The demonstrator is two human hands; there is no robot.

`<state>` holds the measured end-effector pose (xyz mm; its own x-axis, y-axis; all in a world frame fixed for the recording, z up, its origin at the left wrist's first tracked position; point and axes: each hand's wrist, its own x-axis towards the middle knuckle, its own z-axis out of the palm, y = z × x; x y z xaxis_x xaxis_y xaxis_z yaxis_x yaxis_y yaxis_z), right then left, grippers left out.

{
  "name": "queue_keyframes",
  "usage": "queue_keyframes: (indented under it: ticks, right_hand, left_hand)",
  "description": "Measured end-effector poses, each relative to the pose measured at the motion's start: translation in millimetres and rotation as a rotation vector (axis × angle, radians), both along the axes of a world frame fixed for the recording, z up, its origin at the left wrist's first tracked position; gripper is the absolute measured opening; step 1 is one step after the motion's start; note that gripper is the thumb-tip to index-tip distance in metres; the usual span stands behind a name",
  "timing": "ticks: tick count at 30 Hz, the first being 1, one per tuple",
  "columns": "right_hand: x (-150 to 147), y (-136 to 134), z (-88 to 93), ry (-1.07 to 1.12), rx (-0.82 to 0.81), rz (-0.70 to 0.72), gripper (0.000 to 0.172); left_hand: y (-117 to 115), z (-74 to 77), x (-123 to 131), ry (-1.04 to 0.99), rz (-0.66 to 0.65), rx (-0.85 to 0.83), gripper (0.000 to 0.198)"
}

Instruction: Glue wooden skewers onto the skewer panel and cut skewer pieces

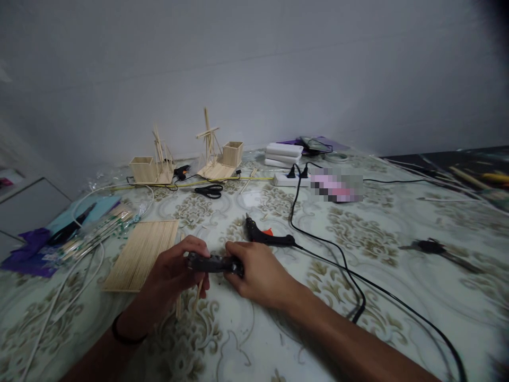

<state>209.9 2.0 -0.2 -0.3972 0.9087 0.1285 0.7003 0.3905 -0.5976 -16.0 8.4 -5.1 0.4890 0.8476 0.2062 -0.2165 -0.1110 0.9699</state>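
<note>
My right hand (258, 273) is closed round one end of a dark, short hand tool (214, 263), whose exact kind I cannot make out. At the tool's other end my left hand (173, 270) is closed, its fingers pinching a thin wooden stick (198, 297) that points down below the tool. Another pale stick (178, 305) shows beside it, partly hidden by the fingers. A flat panel of sticks laid side by side (141, 252) lies to the left of my left hand. Just beyond my right hand a black glue gun (270, 239) with an orange trigger lies on its side.
Two stick models with boxes (143, 170) (233, 154) stand at the back, near black scissors (209, 191). A white power strip (284, 179) feeds black cords (330, 241) running across the right side. Bagged sticks (107, 225) lie left; keys (429, 245) lie right.
</note>
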Motion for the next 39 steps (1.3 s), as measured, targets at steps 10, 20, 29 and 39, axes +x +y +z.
queue_keyframes:
  ticks: [10, 20, 29, 39]
  right_hand:
    - [-3.7, -1.3, 1.1, 0.018, -0.010, 0.028, 0.024]
    - [-3.3, -2.8, 5.4, -0.021, -0.014, 0.036, 0.020]
    - [-3.6, -3.5, 7.6, -0.070, -0.026, 0.024, 0.013]
    - [-3.7, -2.0, 5.8, -0.105, -0.023, -0.001, 0.010]
  left_hand:
    - [-2.6, 3.8, 0.2, -0.084, -0.068, -0.084, 0.021]
    - [-3.6, 8.3, 2.0, -0.100, -0.051, -0.081, 0.022]
    - [-3.8, 9.5, 1.5, -0.097, -0.043, -0.105, 0.018]
    - [-3.4, 12.5, 3.7, -0.035, 0.036, -0.115, 0.019]
